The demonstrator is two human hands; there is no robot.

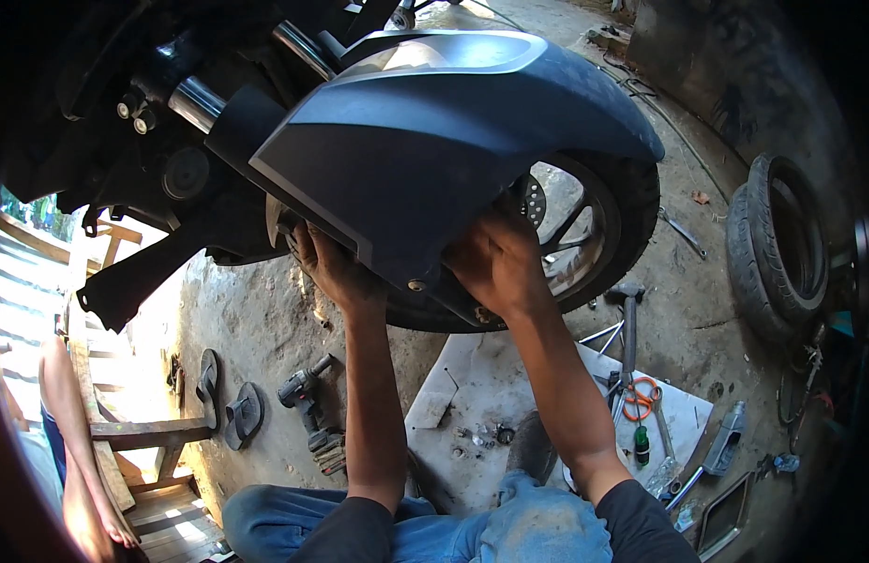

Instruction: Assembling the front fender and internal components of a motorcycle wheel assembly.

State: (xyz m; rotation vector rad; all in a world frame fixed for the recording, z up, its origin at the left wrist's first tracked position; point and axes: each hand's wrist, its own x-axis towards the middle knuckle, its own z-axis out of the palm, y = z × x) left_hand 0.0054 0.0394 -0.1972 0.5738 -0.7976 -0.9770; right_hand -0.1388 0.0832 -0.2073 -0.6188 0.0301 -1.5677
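A motorcycle's dark blue-grey front fender (406,122) covers the upper part of the front wheel (603,235). My left hand (339,270) is closed on the fender's lower rear edge, its fingertips tucked behind the panel. Beside the wheel, my right hand (495,255) reaches in under the fender's lower edge with bent fingers. Whatever those fingers hold is hidden by the panel and the hand itself. Between my hands a bolt (416,284) shows at the fender's lower tip. The brake disc (535,199) is partly visible past my right hand.
A cordless drill (308,399) and sandals (244,415) lie at left. On a white sheet (491,385) are small parts, a hammer (627,310), orange-handled scissors (641,399) and a screwdriver (642,445). Loose tyres (779,244) stand at right. A person's leg (78,441) shows by a wooden bench (153,433).
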